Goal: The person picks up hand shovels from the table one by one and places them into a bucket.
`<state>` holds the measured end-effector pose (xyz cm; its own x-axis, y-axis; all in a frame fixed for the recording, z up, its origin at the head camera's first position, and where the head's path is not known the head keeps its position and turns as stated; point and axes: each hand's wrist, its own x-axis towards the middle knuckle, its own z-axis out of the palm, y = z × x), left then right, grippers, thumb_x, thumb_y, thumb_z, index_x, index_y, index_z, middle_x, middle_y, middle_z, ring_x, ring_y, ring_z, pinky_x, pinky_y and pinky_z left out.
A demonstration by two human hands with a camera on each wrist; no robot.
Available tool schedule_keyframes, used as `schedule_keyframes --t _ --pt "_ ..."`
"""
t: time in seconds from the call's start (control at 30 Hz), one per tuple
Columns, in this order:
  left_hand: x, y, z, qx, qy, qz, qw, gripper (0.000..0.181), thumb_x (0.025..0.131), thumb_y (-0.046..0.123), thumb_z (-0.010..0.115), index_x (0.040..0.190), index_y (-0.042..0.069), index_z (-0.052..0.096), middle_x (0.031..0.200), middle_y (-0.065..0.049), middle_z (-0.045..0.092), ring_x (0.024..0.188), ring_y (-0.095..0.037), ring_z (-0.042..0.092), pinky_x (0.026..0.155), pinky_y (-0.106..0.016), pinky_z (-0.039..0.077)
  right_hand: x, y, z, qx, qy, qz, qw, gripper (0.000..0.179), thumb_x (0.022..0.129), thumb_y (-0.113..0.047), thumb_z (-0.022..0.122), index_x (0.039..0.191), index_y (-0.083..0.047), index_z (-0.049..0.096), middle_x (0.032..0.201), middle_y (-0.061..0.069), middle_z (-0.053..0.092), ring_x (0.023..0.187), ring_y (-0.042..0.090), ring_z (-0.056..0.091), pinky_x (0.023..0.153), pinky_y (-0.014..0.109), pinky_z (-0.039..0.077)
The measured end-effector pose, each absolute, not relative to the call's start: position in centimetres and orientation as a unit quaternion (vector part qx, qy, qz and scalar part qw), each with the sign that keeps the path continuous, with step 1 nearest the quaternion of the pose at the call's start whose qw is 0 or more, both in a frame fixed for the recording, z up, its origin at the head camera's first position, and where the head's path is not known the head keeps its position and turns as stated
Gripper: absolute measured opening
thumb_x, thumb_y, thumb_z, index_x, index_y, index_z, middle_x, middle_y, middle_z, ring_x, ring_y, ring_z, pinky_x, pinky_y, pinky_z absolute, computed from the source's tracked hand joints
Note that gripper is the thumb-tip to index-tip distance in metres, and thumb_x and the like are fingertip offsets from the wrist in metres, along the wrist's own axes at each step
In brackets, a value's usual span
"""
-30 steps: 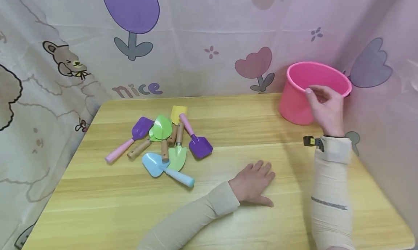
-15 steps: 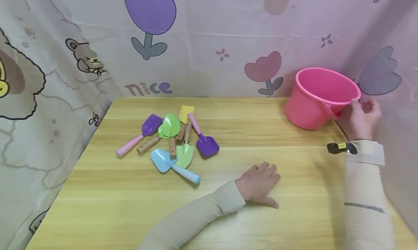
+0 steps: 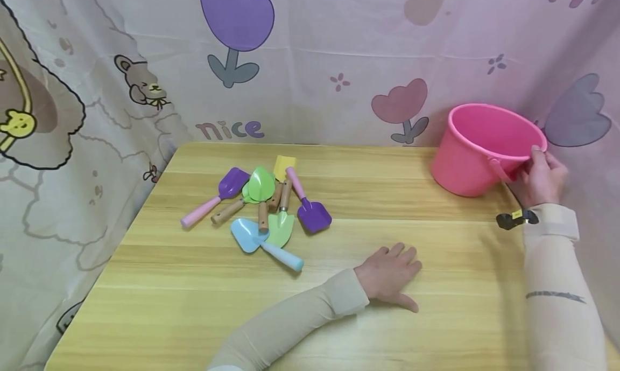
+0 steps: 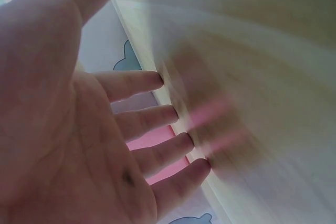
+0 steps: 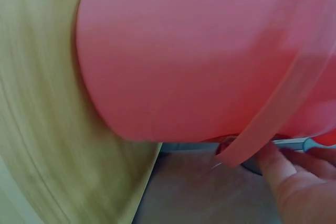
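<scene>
1. The right hand (image 3: 540,180) grips the rim of the pink bucket (image 3: 477,155), fingers curled over its near-right edge.
2. The left hand (image 3: 389,277) lies flat with fingers spread on the tabletop (image 3: 339,328), well apart from the bucket.

Beige sleeves, bare hands

Both arms wear snug beige sleeves (image 3: 300,317); the right sleeve (image 3: 557,285) has a dark streak, plus a small black wrist clip (image 3: 515,218) with a yellow tag.

Light wooden table (image 3: 194,306), grain running crosswise. Heap of small toy shovels (image 3: 263,215) near far left; pink bucket (image 3: 477,155) at far right corner, tilted; left hand (image 3: 389,277) resting flat near the middle, fingers spread.
</scene>
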<state>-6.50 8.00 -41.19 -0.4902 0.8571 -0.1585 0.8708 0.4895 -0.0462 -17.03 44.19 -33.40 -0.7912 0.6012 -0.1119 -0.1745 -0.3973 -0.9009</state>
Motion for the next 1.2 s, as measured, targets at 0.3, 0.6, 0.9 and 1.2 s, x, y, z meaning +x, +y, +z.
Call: schedule_keyframes --t 0.3,0.6,0.9,1.2 --pt "-6.5 8.1 -41.2 0.5 0.861 -0.066 0.057 0.091 0.08 0.088 0.055 0.149 0.03 0.048 0.151 0.008 0.044 0.138 -0.013 0.044 0.105 -0.028 0.05 -17.5 44.3 -33.5 -0.249 -0.532 0.777 0.228 0.015 0.099 -0.022 0.068 0.093 -0.011 0.077 0.067 -0.001 0.073 0.059 0.009 0.069 0.047 0.02 0.053" --pt "-6.5 8.0 -41.2 0.499 0.861 -0.078 0.052 0.091 0.08 0.089 0.054 0.15 0.031 0.047 0.154 0.008 0.042 0.14 -0.014 0.043 0.106 -0.028 0.05 -17.9 43.2 -33.8 -0.235 -0.539 0.781 0.212 0.014 0.098 -0.02 0.07 0.103 -0.01 0.078 0.076 0.0 0.076 0.07 0.008 0.074 0.062 0.021 0.063" --pt "-6.5 8.1 -41.2 0.496 0.863 -0.079 0.049 0.089 0.08 0.09 0.054 0.147 0.032 0.048 0.153 0.009 0.042 0.138 -0.013 0.044 0.103 -0.027 0.051 -18.8 40.4 -34.2 -0.179 -0.597 0.752 0.215 0.02 0.101 -0.021 0.064 0.088 -0.01 0.075 0.074 -0.004 0.073 0.067 0.006 0.076 0.063 0.021 0.063" --pt "-6.5 8.2 -41.3 0.496 0.863 -0.078 0.053 0.089 0.08 0.09 0.054 0.148 0.033 0.047 0.156 0.008 0.041 0.14 -0.013 0.043 0.104 -0.027 0.05 -19.5 36.5 -34.9 -0.127 -0.658 0.718 0.188 0.023 0.104 -0.025 0.059 0.089 -0.016 0.074 0.083 -0.006 0.071 0.074 0.003 0.076 0.068 0.019 0.063"
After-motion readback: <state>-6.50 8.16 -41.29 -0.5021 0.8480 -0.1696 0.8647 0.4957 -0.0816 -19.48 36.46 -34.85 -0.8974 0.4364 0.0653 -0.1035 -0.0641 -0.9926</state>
